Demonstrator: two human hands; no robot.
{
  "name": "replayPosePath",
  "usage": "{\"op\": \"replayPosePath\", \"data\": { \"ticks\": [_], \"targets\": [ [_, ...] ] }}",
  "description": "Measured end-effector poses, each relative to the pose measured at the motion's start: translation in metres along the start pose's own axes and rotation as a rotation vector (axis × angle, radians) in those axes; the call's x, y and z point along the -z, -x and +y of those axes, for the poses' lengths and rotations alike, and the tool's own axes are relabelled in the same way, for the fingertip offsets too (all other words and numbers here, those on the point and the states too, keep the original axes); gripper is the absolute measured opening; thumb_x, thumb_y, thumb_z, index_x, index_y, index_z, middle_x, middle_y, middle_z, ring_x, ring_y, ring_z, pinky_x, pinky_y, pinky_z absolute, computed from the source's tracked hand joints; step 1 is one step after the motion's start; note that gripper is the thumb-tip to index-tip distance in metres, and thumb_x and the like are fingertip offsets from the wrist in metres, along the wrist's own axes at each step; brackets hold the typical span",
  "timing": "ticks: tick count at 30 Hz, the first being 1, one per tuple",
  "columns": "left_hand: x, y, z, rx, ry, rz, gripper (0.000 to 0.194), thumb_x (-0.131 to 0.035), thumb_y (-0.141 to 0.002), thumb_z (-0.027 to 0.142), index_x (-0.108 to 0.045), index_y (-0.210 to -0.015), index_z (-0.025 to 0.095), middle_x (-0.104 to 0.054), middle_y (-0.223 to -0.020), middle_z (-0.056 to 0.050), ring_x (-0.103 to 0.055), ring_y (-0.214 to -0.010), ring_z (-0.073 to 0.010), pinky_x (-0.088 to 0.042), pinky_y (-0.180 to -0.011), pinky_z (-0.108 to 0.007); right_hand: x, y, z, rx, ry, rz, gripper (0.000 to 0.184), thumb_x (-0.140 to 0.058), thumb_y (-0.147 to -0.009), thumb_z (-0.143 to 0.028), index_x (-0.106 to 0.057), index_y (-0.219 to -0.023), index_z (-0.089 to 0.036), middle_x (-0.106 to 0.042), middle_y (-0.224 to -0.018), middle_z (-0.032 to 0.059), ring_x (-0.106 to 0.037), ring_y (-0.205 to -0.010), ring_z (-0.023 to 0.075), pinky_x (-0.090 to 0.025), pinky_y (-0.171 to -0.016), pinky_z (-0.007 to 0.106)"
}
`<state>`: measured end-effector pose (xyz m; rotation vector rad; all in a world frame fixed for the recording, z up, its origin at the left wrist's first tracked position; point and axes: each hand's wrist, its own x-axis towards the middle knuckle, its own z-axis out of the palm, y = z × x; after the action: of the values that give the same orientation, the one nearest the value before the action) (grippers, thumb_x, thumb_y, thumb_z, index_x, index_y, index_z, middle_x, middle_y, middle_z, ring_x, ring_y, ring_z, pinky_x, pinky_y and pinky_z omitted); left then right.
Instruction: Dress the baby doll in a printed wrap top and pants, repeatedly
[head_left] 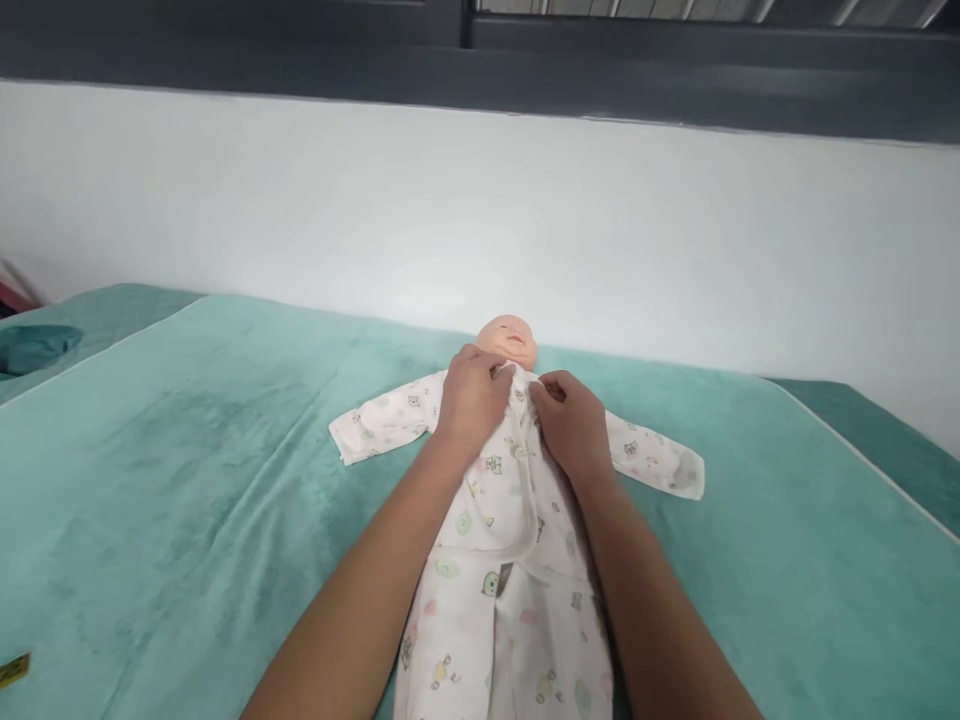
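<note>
A baby doll (507, 338) lies on its back on a teal bed cover, its head toward the wall. It wears a white printed baby romper (487, 520) with both sleeves stretched out sideways. My left hand (478, 392) pinches the romper's fabric at the neckline, just below the doll's chin. On the other side of the collar, my right hand (568, 418) is closed with fingertips on the fabric edge. The front panels overlap at the chest, and a dark gap shows lower down near the crotch. My fingers partly hide the collar.
The teal bed cover (225, 460) spreads around the doll, with light piping along its sides. A white wall (360, 210) stands right behind the doll's head, below a dark window frame (637, 85). A small yellow tag (13, 670) lies at the lower left.
</note>
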<state>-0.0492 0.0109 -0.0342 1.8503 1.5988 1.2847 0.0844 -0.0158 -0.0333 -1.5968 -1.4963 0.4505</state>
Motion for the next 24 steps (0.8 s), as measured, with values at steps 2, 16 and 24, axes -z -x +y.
{"op": "replayPosePath", "data": {
  "ticks": [2,16,24],
  "targets": [
    [0.001,-0.001,-0.001,0.000,-0.039,-0.017,0.020,-0.055,-0.086,0.027,-0.073,-0.089,0.018,-0.064,-0.095,-0.008,-0.060,-0.095,-0.0217,-0.047,-0.089,-0.035,0.000,-0.003,-0.007,-0.042,-0.065,0.032,0.016,-0.052,-0.080,-0.034,-0.062,-0.074,-0.023,-0.068,-0.077,0.0016,-0.059,-0.074,0.0195,-0.044,-0.069,0.031],
    [0.018,-0.009,-0.004,0.122,0.442,-0.139,0.014,-0.062,-0.078,0.029,-0.069,-0.078,0.017,-0.069,-0.079,-0.002,-0.059,-0.071,-0.0141,-0.045,-0.069,-0.026,-0.007,-0.004,-0.006,-0.057,-0.398,0.072,0.022,-0.064,-0.077,-0.040,-0.069,-0.080,-0.018,-0.073,-0.080,0.0030,-0.063,-0.074,0.0179,-0.046,-0.071,0.030],
    [0.018,-0.005,0.006,0.165,0.460,-0.208,0.014,-0.065,-0.077,0.029,-0.070,-0.081,0.017,-0.071,-0.086,-0.005,-0.062,-0.076,-0.0162,-0.047,-0.068,-0.027,-0.010,-0.006,-0.004,-0.036,-0.524,0.025,0.021,-0.068,-0.075,-0.038,-0.071,-0.081,-0.018,-0.074,-0.083,0.0032,-0.066,-0.078,0.0181,-0.049,-0.075,0.031]
  ]
}}
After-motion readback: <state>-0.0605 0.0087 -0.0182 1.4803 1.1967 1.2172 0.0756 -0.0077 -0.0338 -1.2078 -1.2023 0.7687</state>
